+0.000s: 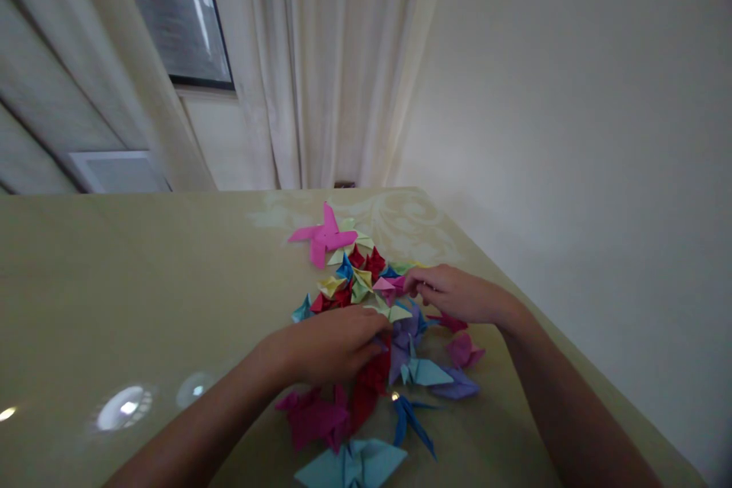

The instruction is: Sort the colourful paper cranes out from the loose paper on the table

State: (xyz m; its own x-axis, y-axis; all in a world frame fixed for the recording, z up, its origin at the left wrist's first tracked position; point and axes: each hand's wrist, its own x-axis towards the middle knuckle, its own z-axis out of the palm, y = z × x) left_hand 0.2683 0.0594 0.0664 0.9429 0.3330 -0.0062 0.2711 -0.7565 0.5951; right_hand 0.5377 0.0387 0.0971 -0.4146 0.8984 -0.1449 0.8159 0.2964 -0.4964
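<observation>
A heap of folded paper origami pieces (366, 282) in red, blue, yellow, pink and purple lies on a glossy beige table (142, 282). My left hand (332, 347) rests palm down on the heap's near part, its fingers curled over a red piece (371, 385) and a purple one (405, 332). My right hand (454, 293) lies at the heap's right side, fingertips pinched together at a pink folded piece (389, 286). A pink pinwheel (323, 236) lies at the far end, apart from both hands.
A light blue folded piece (351, 465), a magenta one (314, 415) and a dark blue one (412, 419) lie nearest me. The table's right edge (515, 290) runs close to a plain wall. Curtains (325, 61) and a window (171, 8) stand beyond the far edge.
</observation>
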